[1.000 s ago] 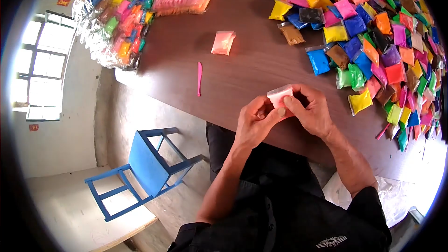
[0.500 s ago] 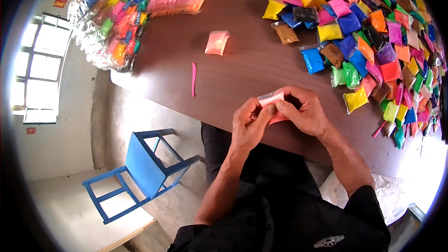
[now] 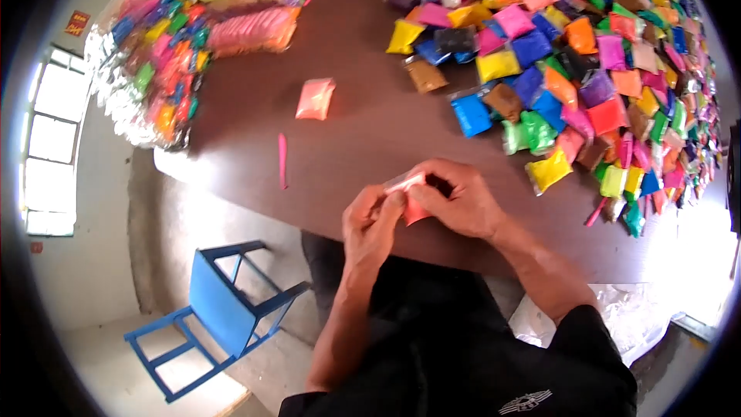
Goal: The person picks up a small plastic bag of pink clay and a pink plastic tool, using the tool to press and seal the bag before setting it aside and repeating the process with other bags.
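Near the table's front edge, both hands grip a small coral-pink plastic packet [image 3: 415, 213]. My left hand [image 3: 369, 222] pinches its left side, thumb pressed against the fingers. From the other side my right hand [image 3: 463, 199] has thumb and bent fingers closed on it. The clear upper edge of the packet shows between the thumbs, while much of the rest is hidden behind the fingers. A similar coral-pink packet [image 3: 315, 99] lies flat farther back to the left. Between it and the front edge rests a thin pink plastic stick [image 3: 282, 161], knife-like in shape.
A large heap of colourful packets [image 3: 532, 46] spreads over the table's right side. Clear bags of packed packets [image 3: 251, 31] lie at the back left. A blue chair [image 3: 224, 301] stands on the floor at left. Crumpled clear plastic [image 3: 629, 316] is below the table's right edge.
The view has turned, so table and heap appear farther left. Both hands still grip the packet, and more of its lower coral part shows beneath the thumbs.
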A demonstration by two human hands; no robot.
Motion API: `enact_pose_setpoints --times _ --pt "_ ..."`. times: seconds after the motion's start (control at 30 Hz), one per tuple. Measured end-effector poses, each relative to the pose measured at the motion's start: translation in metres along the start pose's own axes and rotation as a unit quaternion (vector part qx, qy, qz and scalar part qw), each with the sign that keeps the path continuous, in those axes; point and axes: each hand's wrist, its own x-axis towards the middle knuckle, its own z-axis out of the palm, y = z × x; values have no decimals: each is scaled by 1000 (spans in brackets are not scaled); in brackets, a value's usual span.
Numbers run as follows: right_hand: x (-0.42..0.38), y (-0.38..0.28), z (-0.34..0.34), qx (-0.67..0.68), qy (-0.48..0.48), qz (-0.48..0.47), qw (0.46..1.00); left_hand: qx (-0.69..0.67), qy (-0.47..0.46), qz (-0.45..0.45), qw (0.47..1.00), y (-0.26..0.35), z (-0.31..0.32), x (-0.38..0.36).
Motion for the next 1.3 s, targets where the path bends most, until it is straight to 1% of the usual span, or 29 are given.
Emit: enact_pose_setpoints --times 0.07,0.1,0.13,0.17,0.2,0.23,0.27,0.3,0.33,0.37,0.4,0.43,0.5,0.53,0.57,0.6,0.67,0.7,0.77,0.83,0.9,0.97,1.03,1.1,1.13,1.17,1.2,1.27,1.3 --pt "-1 -4 -3 -23 -8 -7 1000 43 -4 -2 999 -1 -7 -1" --pt "-1 -2 -4 -21 -3 -11 1000 35 -13 -16 999 0 -8 -1" --pt "-1 2 -3 -20 2 -15 1000 9 2 -37 999 8 1 -2" --pt "-1 4 -2 -14 14 -28 999 6 -51 -35 998 -2 -10 0" --pt "0 6 -2 -10 26 -42 999 11 -52 -28 998 9 -2 -2" --pt "1 8 -1 11 42 -61 997 -29 -56 -23 998 6 2 -1" --pt "1 10 0 34 54 -82 995 -14 -66 -23 997 11 4 0" --pt "1 8 -1 26 51 -85 995 -5 -63 -15 998 9 3 1" --pt "0 5 -2 22 44 -88 995 50 -73 3 996 3 -6 4" --pt "0 4 -3 13 50 -92 994 42 -59 13 997 -4 -7 4" --pt "0 2 -3 21 25 -88 996 37 -44 24 998 -1 -3 5" --pt "1 1 -3 29 0 -84 996 33 -48 30 998 4 0 4" --pt "1 0 -4 16 -6 -88 996 66 -11 15 998 15 6 -1" --pt "0 0 -4 9 -15 -86 996 63 -15 19 998 12 4 -1" --pt "0 3 -3 71 -31 -64 995 88 -18 13 996 9 -1 -1" --pt "0 5 -2 68 -28 -65 995 114 -21 7 993 6 -4 -1" --pt "0 9 -2 41 10 -94 995 107 -34 17 993 3 -6 0" --pt "0 6 -4 39 12 -96 995 102 -43 26 993 2 -5 2" --pt "-1 -3 -7 16 16 -64 998 86 -31 47 995 -2 3 3" --pt "-1 -2 -5 30 12 -65 997 70 -17 69 995 1 4 4" --pt "-1 -3 -6 44 8 -63 997 107 -60 36 992 9 1 3" --pt "-2 -7 -7 -23 2 -71 997 112 -50 40 992 -2 -4 4" --pt "-3 -10 -7 -31 -1 -69 997 117 -39 45 991 -4 -3 5" --pt "-3 -7 -5 -38 -4 -68 997 84 -29 42 995 -2 0 3" --pt "-2 -2 -5 10 -12 -59 998 85 -28 43 995 -2 -3 4" --pt "-1 3 -4 58 -22 -50 997 99 -51 33 993 -3 -7 5" --pt "0 3 -3 59 -25 -51 997 112 -74 24 991 -2 -10 5" --pt "-1 3 -4 76 -12 -18 997 116 -76 33 990 0 -11 5" --pt "-1 3 -4 78 -17 -18 997 119 -82 41 989 2 -10 5"
